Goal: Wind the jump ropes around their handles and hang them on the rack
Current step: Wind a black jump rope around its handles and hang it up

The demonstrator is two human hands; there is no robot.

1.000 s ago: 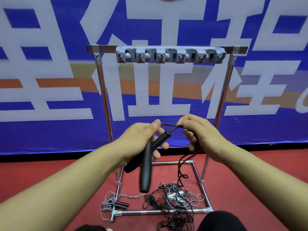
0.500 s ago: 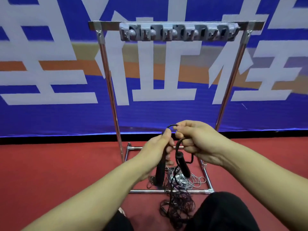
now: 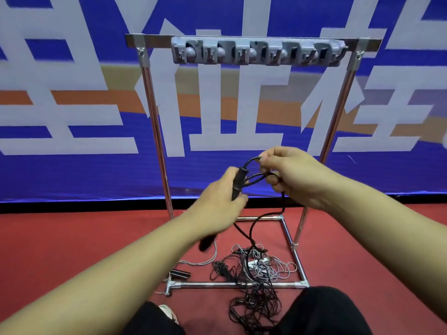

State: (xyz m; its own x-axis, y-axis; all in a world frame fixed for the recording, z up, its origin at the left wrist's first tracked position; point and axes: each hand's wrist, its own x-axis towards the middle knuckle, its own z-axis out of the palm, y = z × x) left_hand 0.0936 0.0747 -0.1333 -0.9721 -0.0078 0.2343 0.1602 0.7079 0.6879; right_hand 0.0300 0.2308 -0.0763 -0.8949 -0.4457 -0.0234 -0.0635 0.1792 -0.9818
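Left hand (image 3: 219, 197) grips black jump-rope handles (image 3: 238, 183) in front of chrome rack (image 3: 157, 131) | right hand (image 3: 294, 175) fingers pinch thin black cord (image 3: 254, 160) loop | loose ropes tangled (image 3: 254, 269) on red floor (image 3: 72, 238) inside rack base

- Both bare forearms are reaching in from the lower corners of the frame, converging toward the centre.
- The left hand (image 3: 219, 197), at centre frame, is showing its back to the camera; its fingers are curling round black handles (image 3: 238, 183), the thumb lying along the top.
- The right hand (image 3: 294, 176), just right of centre and slightly higher, is pinching a loop of black rope (image 3: 252, 160) between thumb and forefinger, the other fingers curling beneath.
- Two knees in black trousers are showing at the bottom edge.
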